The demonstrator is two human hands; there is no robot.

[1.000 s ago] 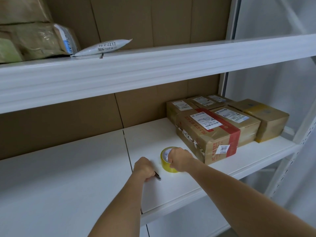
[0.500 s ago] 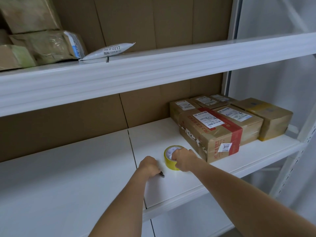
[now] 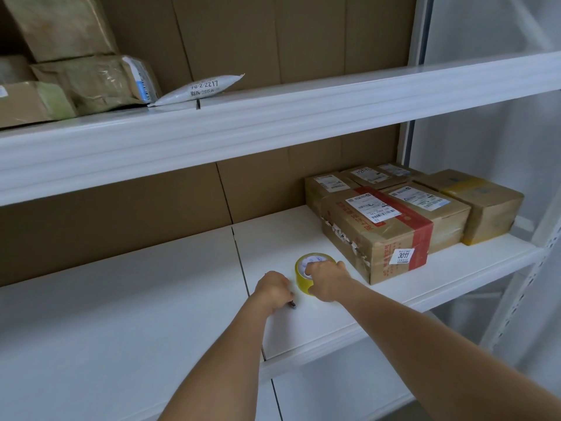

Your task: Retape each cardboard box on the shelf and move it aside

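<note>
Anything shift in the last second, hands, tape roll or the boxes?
Nothing on the shelf visibly moved; only the camera drifted. The right hand still grips the yellow tape roll beside the red-taped box. The left hand still holds a small dark tool. The boxes stay put.

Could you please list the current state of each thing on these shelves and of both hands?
Tape roll: flat on shelf, gripped by right hand.
Left hand: fist around small dark tool.
Red-taped box: closed, labelled, untouched.
White pouch: lying on upper shelf.
</note>
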